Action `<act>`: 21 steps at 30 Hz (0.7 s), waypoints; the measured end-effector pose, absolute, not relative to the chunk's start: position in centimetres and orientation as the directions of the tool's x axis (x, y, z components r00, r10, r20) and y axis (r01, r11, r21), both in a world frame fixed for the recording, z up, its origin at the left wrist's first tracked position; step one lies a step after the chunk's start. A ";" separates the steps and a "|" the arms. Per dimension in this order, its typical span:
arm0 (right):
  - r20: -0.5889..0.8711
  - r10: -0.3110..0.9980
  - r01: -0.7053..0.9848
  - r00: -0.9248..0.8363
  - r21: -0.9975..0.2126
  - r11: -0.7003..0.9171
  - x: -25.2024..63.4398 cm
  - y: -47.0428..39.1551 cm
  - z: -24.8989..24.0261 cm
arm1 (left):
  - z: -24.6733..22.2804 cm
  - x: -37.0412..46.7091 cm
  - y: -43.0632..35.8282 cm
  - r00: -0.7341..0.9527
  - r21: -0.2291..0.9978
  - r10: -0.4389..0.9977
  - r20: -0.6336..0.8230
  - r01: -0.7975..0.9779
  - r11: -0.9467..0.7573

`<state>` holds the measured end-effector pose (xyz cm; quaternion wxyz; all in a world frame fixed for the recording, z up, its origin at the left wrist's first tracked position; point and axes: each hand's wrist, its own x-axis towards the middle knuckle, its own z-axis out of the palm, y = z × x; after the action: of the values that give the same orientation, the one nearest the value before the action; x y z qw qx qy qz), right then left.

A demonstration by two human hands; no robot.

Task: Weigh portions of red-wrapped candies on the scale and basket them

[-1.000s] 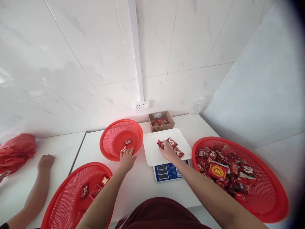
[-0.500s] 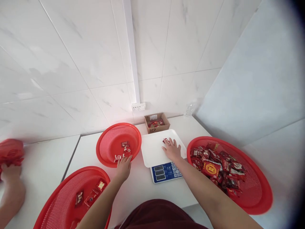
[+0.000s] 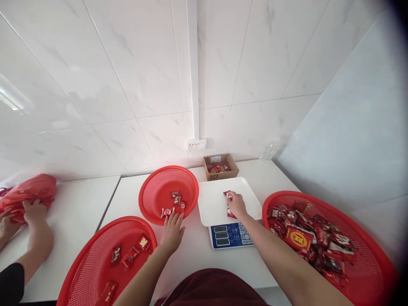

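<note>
My left hand [image 3: 172, 233] is open at the near rim of the small red basket [image 3: 153, 178], where several small red packets [image 3: 177, 199] lie. Over the white tray [image 3: 212, 204] of a scale, the fingers of my right hand [image 3: 237, 205] are closed on a red packet [image 3: 228, 194]. Another red packet [image 3: 230, 213] shows on the tray beside this hand. Below the tray is the scale's blue panel [image 3: 231, 235]. To the right, a large red basket [image 3: 366, 250] holds a heap of red packets [image 3: 321, 238].
A large red basket [image 3: 86, 255] with several packets stands at the near left. Behind the scale is a cardboard box [image 3: 227, 174] holding red packets. A clear plastic container [image 3: 267, 152] stands by the wall. At far left, another person's hands touch a red bag [image 3: 38, 187].
My right hand has gone from spread fingers to a closed grip on a packet. The view has shifted left, and more of the other person's arms and bag shows.
</note>
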<state>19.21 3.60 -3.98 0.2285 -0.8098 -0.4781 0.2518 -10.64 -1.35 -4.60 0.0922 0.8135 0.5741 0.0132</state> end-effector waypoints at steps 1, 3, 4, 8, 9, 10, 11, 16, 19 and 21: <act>-0.190 0.896 0.632 0.400 -0.651 -0.420 18.1 4.2 -3.4 | -4.8 -10.8 -1.7 0.345 0.159 0.936 -0.066 0.930 -0.331; -0.179 0.922 0.576 0.345 -0.735 -0.358 15.2 5.6 -2.1 | -5.0 -10.9 -2.4 0.349 0.143 0.937 -0.031 0.929 -0.341; -0.168 0.934 0.547 0.314 -0.773 -0.322 13.7 6.2 -1.3 | -5.1 -10.9 -2.7 0.350 0.136 0.937 -0.014 0.929 -0.345; -0.185 0.974 0.286 0.132 -0.933 -0.217 8.8 7.2 1.9 | -5.1 -10.4 -3.6 0.374 0.152 0.926 0.047 0.914 -0.376; -0.194 0.979 0.200 0.066 -0.958 -0.204 8.3 6.7 2.5 | -5.1 -10.3 -3.7 0.383 0.162 0.922 0.059 0.908 -0.387; -0.204 0.979 0.140 -0.008 -0.970 -0.201 8.1 6.0 2.9 | -5.1 -10.3 -3.7 0.392 0.169 0.918 0.067 0.902 -0.397; -0.218 0.972 0.117 -0.083 -0.971 -0.208 8.4 4.9 3.1 | -5.2 -10.3 -3.7 0.398 0.174 0.914 0.072 0.898 -0.405; -0.345 0.858 0.227 -0.380 -0.934 -0.276 12.9 -5.2 0.2 | -5.3 -10.9 -2.6 0.415 0.151 0.907 0.065 0.895 -0.420; -0.566 0.752 0.286 -0.337 -0.823 -0.491 16.3 -13.8 -3.8 | -5.2 -11.0 -1.7 0.450 0.115 0.892 0.048 0.884 -0.452; -0.680 0.706 0.336 -0.200 -0.724 -0.602 18.2 -19.8 -6.5 | -5.1 -10.9 -1.1 0.474 0.094 0.880 0.029 0.875 -0.474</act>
<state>18.20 -19.77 -6.52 0.1424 -0.6162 -0.4226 0.6492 -10.90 -1.10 -5.06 0.0329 0.8578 0.5117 0.0363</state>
